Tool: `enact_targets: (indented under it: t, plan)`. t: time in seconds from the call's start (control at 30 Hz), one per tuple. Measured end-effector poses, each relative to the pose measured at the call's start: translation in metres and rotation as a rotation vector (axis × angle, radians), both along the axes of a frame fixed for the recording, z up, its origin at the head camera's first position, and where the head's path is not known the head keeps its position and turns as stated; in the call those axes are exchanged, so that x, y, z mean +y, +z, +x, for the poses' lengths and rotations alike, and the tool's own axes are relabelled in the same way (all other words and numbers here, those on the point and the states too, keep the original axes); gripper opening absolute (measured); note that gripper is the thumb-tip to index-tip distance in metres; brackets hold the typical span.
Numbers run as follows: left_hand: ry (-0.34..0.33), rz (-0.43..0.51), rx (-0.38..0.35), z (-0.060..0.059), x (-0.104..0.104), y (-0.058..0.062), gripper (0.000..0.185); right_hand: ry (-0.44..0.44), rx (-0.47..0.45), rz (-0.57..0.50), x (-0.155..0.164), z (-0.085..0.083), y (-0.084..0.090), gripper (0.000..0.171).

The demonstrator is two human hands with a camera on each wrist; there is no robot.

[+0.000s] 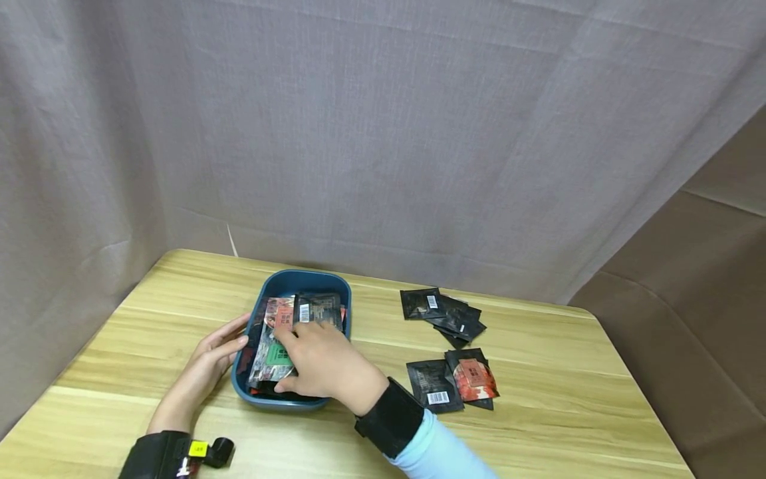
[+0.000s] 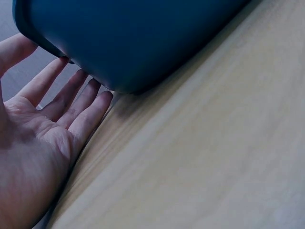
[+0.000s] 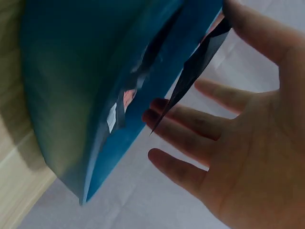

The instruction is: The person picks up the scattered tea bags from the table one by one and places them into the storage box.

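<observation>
- Low in the middle of the head view, a dark blue oval plastic tray (image 1: 272, 283) sits on the pale wooden tabletop (image 1: 568, 372), filled with flat foil sachets.
- Right hand (image 1: 320, 366) lies over the tray's near half, fingers nearly straight and spread; the right wrist view shows a black sachet (image 3: 195, 67) touching the fingertips (image 3: 248, 28), but whether it is pinched I cannot tell.
- Left hand (image 1: 212, 356) rests against the tray's left wall, palm open, fingers (image 2: 71, 95) straight along the rim, gripping nothing.
- At the tray's far end a black sachet with a white barcode (image 1: 317, 309) lies on top, with a red-orange one (image 1: 280, 316) and a green one (image 1: 276, 354) beside it.
- To the tray's right, well apart, lie a fanned heap of black sachets (image 1: 443, 316) and, lower, a black barcode sachet (image 1: 433, 386) just beside a red-printed sachet (image 1: 473, 379).
- Bare wood lies between tray and loose sachets, along the near edge and out to the rounded right corner.
- Across the upper frame hangs a grey cloth backdrop (image 1: 383, 133); a brown fabric panel (image 1: 706, 279) fills the right side.
</observation>
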State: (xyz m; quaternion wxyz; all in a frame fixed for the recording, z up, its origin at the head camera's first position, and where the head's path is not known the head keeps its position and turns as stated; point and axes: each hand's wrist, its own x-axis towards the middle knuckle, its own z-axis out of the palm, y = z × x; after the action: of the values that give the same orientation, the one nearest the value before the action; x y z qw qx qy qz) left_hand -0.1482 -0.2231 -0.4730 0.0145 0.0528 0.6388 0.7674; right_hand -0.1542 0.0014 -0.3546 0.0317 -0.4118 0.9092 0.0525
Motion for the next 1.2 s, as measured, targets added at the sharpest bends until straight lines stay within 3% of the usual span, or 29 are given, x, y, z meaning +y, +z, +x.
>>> enact_targets:
  t: [0.37,0.7,1.0,1.2]
  plan:
    - [-0.01,-0.001,0.005,0.001,0.0,0.001,0.057,-0.011,-0.012,-0.035,-0.004,0.002,-0.009,0.081]
    - [0.003,-0.011,-0.013,0.0,-0.001,0.0,0.058,-0.011,-0.031,-0.076,0.001,0.004,-0.005,0.078]
    - [0.018,-0.002,-0.017,0.0,0.001,0.001,0.058,0.03,-0.001,-0.233,0.019,0.005,-0.005,0.077]
    - [0.024,0.006,-0.017,0.0,0.001,0.001,0.059,-0.044,-0.025,-0.317,0.041,0.006,-0.002,0.077]
